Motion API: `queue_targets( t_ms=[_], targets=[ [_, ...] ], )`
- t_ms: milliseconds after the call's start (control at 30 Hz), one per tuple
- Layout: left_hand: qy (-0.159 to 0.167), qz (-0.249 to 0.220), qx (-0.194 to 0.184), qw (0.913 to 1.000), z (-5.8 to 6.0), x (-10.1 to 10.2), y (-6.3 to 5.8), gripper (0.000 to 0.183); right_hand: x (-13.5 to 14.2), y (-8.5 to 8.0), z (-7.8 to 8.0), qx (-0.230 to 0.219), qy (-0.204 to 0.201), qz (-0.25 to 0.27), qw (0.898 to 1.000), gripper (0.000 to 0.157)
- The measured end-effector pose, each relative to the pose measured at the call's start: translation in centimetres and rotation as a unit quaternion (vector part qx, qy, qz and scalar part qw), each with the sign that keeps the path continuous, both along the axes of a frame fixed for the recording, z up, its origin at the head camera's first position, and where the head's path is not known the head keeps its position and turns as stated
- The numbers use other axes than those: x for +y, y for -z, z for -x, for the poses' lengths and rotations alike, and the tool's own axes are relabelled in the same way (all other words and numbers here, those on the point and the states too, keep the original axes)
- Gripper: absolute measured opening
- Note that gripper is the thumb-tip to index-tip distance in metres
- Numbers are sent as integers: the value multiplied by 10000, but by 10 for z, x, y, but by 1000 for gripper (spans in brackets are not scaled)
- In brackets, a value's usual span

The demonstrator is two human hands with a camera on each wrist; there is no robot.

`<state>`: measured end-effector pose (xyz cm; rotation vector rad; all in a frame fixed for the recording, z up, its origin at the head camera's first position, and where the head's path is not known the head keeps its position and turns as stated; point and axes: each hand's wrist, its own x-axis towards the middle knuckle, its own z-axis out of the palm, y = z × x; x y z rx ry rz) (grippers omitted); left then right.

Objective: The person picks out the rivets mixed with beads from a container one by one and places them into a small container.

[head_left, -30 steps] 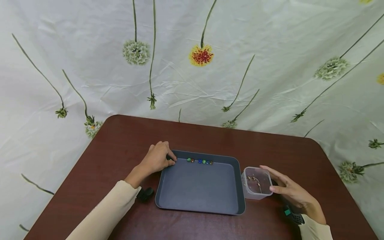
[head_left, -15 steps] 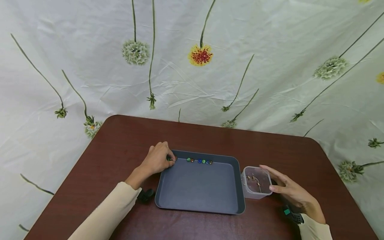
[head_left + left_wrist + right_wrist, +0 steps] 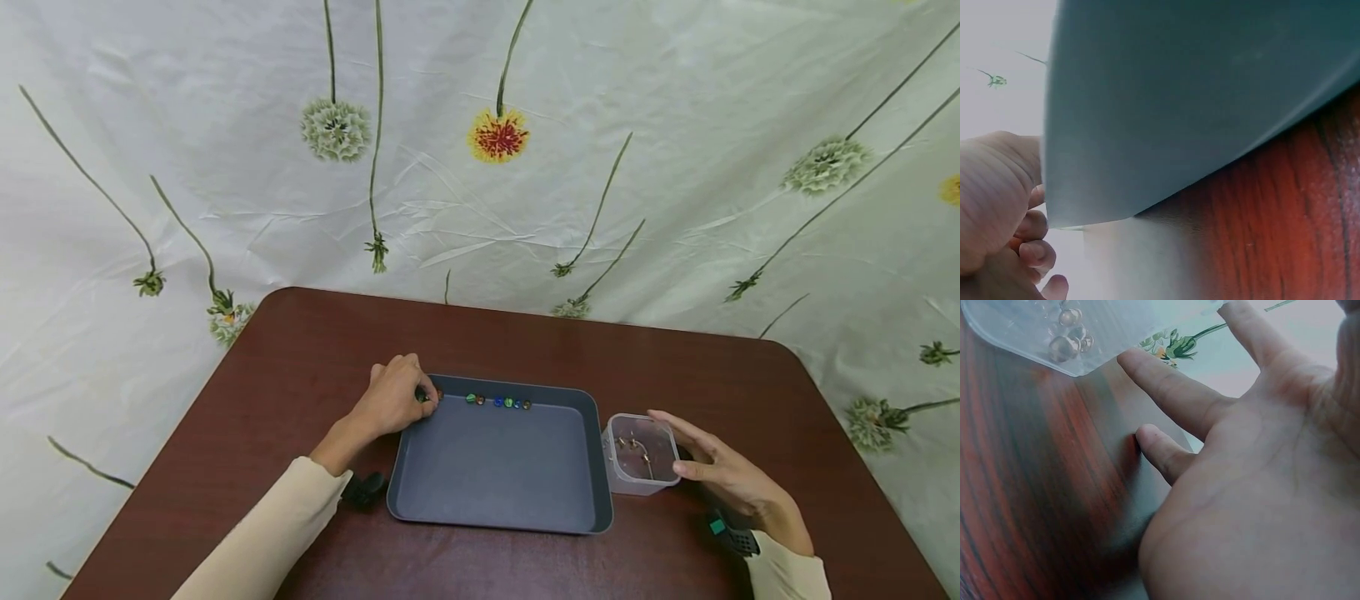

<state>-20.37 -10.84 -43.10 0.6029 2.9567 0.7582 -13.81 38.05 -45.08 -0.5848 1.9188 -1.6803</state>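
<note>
A dark grey tray (image 3: 600, 467) lies on the brown table (image 3: 300, 350). A row of several coloured marbles (image 3: 498, 402) rests against its far wall. My left hand (image 3: 423, 397) sits at the tray's far left corner, fingers curled, pinching a small green marble; a brown marble (image 3: 439, 395) lies just beside it. In the left wrist view the curled fingers (image 3: 1032, 250) sit beside the tray wall (image 3: 1197, 94). A clear plastic container (image 3: 641, 454) with a few small balls (image 3: 1066, 337) stands right of the tray. My right hand (image 3: 669, 443) touches its right side with straight fingers (image 3: 1172, 394).
A floral cloth (image 3: 480, 167) hangs behind the table. Black wrist-camera straps show at the left sleeve (image 3: 363, 486) and the right wrist (image 3: 731, 537). Bare tabletop lies left of and beyond the tray.
A brown marble has come to lie in the tray's corner beside my left fingertips. Both hands have stayed almost where they were.
</note>
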Motion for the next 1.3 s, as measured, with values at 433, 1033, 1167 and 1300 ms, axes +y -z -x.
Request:
queue_targets(
  t_ms=[433,1033,1167,1300],
  targets=[
    [231,-215,-12,9995,0,11,-17,8,2,0,-1,63,-99,215,9997,68],
    [794,-560,23,9953,-1,59,-44,5,1,1,2,-111,-145,316,9993,68],
    [1008,-731,-114,9922,0,72,-47,6,1,2,2,1,-187,278,9994,68],
    [1241,-950,-283,9873,1,90,-50,6,1,2,2,32,-178,280,9994,68]
  ],
)
